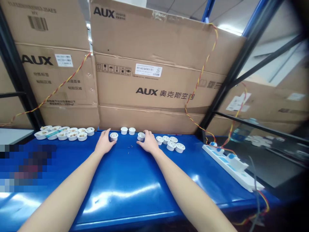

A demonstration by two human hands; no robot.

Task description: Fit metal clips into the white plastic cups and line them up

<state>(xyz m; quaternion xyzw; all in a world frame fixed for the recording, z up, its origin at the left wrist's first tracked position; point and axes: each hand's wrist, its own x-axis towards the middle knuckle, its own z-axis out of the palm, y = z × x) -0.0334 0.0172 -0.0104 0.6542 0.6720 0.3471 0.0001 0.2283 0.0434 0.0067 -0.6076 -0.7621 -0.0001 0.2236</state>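
My left hand [105,142] curves around a small white round cup [114,135], with thumb in front and fingers behind. Opposite it, my right hand [149,142] grips another small white cup [141,136] in the same way. What lies inside these two cups is too small to make out. Between the hands, a few tiny dark screw-like pieces [130,147] lie loose on the blue tabletop [125,180]. Just behind them stand two more white cups [127,130], side by side, touched by neither hand.
Several white cups with small parts [64,132] are grouped at the left back, with a teal tool-like item [53,133] across them. More white cups [172,145] stand right of my right hand. A white power strip [231,166] lines the right edge; cardboard [154,80] walls the back.
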